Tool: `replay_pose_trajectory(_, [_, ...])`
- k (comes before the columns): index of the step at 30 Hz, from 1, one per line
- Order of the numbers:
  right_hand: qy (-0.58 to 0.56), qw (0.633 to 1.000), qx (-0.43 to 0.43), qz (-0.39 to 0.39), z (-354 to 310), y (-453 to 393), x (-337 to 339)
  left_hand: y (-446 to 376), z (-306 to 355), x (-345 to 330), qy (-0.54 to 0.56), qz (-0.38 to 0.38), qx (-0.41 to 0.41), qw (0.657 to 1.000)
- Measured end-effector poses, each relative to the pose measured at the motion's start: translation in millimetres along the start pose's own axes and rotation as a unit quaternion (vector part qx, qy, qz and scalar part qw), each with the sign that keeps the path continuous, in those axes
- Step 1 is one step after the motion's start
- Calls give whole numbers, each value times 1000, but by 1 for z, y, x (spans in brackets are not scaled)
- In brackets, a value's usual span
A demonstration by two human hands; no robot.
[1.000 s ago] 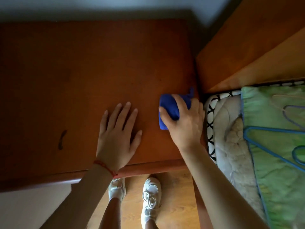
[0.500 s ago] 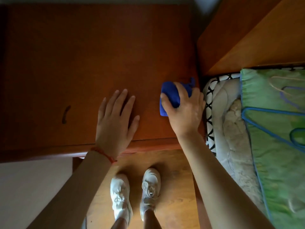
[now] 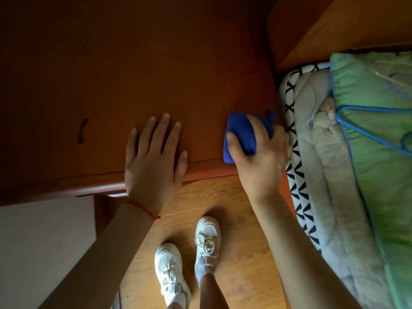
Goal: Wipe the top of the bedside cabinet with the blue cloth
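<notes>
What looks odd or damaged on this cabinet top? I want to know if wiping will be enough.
One thing stands out: a dark curved mark on the left part of the cabinet top, well away from the blue cloth under the right hand. Whether it is a stain or a gouge cannot be told.

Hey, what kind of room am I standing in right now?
Most likely a bedroom: a wooden bedside cabinet stands beside a bed with a green quilt, and a blue clothes hanger lies on it.

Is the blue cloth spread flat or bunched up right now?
Bunched up. The blue cloth is a thick wad gripped in the right hand at the cabinet top's front right corner, not laid flat.
</notes>
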State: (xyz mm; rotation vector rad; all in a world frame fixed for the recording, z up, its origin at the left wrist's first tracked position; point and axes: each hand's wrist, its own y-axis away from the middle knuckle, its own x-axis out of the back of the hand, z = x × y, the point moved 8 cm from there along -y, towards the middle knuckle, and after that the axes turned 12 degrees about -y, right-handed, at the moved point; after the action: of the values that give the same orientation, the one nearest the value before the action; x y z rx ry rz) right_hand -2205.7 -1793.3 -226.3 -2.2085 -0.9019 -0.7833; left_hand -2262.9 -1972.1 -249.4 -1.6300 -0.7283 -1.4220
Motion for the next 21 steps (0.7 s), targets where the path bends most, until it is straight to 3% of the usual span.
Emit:
replay_pose_trajectory(6, [8, 1000, -6, 17, 0, 26, 7, 0, -1, -1, 5, 6, -5, 1000])
replay_pose_trajectory(12, [14, 995, 79, -64, -22, 30, -9, 0, -1, -1, 8, 14, -2, 1000])
replay_pose_trajectory(17, [4, 1000, -26, 7, -16, 38, -1, 0, 0, -1, 6, 11, -8, 1000])
replay_pose_trajectory(21, [26, 996, 48, -66, -41, 43, -19, 0, 0, -1, 7, 9, -8, 1000])
